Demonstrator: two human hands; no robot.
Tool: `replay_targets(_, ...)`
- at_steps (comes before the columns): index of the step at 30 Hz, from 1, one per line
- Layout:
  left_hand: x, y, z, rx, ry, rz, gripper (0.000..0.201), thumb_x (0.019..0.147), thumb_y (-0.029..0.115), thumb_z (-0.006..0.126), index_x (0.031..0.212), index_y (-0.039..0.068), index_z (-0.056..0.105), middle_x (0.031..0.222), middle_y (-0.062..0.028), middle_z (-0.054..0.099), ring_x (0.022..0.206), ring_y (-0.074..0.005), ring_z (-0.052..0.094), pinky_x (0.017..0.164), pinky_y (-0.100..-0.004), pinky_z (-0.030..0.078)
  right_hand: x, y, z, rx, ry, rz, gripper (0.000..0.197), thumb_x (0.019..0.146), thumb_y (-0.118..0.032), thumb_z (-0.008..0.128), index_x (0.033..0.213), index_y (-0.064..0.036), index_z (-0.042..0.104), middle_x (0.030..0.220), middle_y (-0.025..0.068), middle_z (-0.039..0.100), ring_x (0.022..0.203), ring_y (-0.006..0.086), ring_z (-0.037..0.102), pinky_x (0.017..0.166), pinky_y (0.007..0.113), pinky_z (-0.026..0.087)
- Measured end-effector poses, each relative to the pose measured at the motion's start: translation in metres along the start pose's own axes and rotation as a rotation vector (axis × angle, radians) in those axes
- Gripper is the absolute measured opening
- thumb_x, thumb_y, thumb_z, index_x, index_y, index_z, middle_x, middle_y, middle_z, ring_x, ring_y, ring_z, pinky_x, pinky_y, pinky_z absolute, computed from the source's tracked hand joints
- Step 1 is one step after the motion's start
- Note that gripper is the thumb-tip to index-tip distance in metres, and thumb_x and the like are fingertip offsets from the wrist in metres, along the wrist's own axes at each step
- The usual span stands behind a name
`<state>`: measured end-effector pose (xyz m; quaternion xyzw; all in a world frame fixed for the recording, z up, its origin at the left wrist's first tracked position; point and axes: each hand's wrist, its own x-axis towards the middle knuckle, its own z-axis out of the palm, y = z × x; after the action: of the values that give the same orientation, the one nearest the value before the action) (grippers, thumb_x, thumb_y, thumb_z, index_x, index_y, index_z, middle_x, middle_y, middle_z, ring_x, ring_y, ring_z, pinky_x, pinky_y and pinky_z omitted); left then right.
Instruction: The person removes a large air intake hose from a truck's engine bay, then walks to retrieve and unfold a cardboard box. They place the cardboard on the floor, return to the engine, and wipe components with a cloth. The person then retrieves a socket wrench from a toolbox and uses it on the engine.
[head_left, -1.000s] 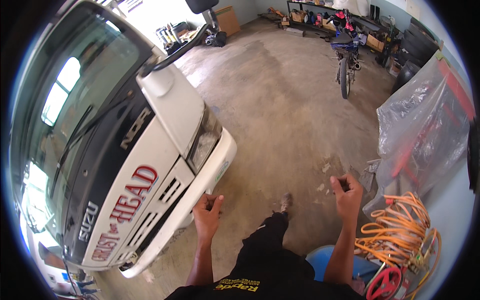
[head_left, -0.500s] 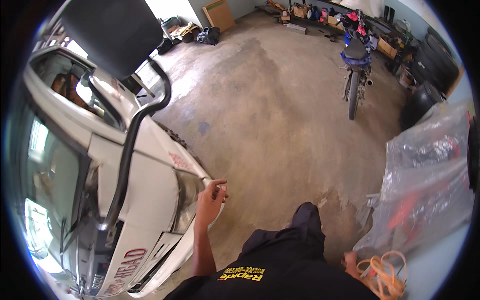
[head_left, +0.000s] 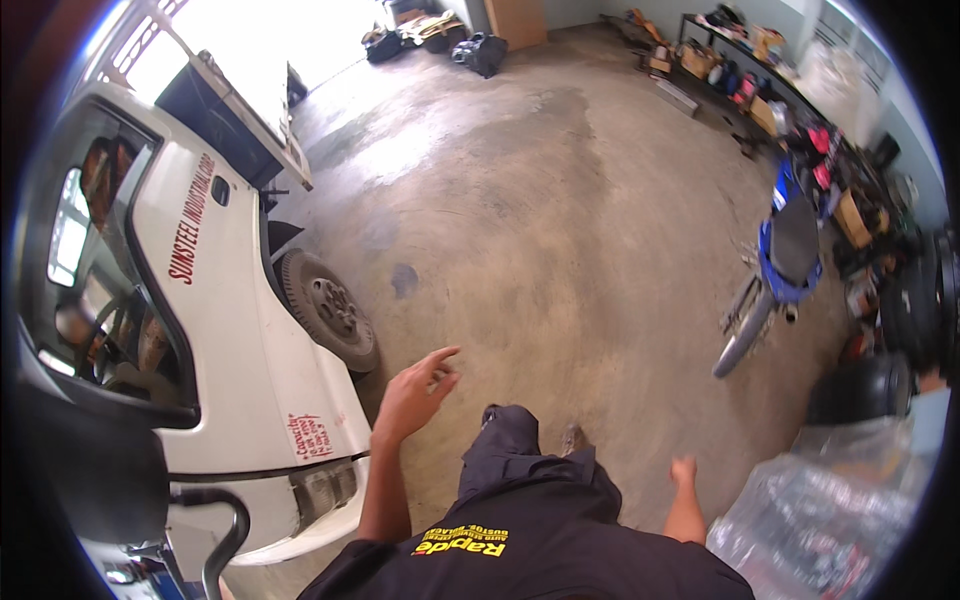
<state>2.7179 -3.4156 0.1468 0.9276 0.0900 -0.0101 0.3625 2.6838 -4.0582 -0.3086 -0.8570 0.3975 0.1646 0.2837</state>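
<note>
My left hand [head_left: 418,392] hangs in the air beside the front part of a white truck [head_left: 245,340]. Its fingers are loosely bent and apart, with the index finger stretched out, and I see nothing in it. A dark truck wheel [head_left: 325,305] lies just beyond that hand. Lower right, my right hand [head_left: 684,470] swings at my side, apart from everything. Its fingers are turned away, so their shape is hidden. The nearest thing to it is a sheet of clear plastic [head_left: 800,520] over something at the wall.
A blue motorcycle [head_left: 790,245] stands on the concrete floor [head_left: 540,250] to the right. Beyond it, a low shelf [head_left: 740,50] with boxes lines the wall. Black tyres [head_left: 915,310] are stacked at far right. The truck's black mirror [head_left: 95,465] juts out at lower left.
I have walked forward along the truck; its mirror and front have slid back to the lower left, and the wheel shows. The motorcycle looks nearer. My right hand has swung forward.
</note>
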Motion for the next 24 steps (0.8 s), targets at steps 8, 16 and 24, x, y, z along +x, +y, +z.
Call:
replay_targets(8,0.122,-0.099,-0.018,0.033,0.34,-0.422,0.031,0.098,0.022,0.065,0.126,0.007,0.065,0.093,-0.0173,0.073,0.084,-0.0282,0.073,0.075,-0.038,0.056,0.199,-0.546,0.013,-0.046,0.066,-0.77,0.023,0.094,-0.019,0.063,0.091,0.0033,0.066,0.072,0.0121,0.068,0.061,0.0216,0.067,0.058,0.039,0.053)
replay_targets(16,0.401,-0.12,-0.08,-0.084,0.44,-0.309,0.024,0.099,0.019,0.064,0.119,0.007,0.069,0.101,-0.0152,0.072,0.088,-0.0273,0.072,0.077,-0.0366,0.055,0.181,-0.757,0.081,-0.534,-0.294,-0.769,0.028,0.094,-0.023,0.065,0.104,0.0023,0.072,0.091,0.0121,0.074,0.079,0.0247,0.07,0.071,0.041,0.054)
replay_targets(24,0.73,-0.211,-0.201,0.05,0.43,-0.172,0.025,0.101,0.022,0.061,0.12,0.008,0.07,0.103,-0.0114,0.073,0.086,-0.0227,0.071,0.077,-0.0359,0.055,0.269,-0.789,0.122,-0.574,-0.607,-0.111,0.02,0.091,-0.017,0.068,0.089,0.0024,0.073,0.069,0.0133,0.071,0.059,0.0218,0.069,0.053,0.038,0.053)
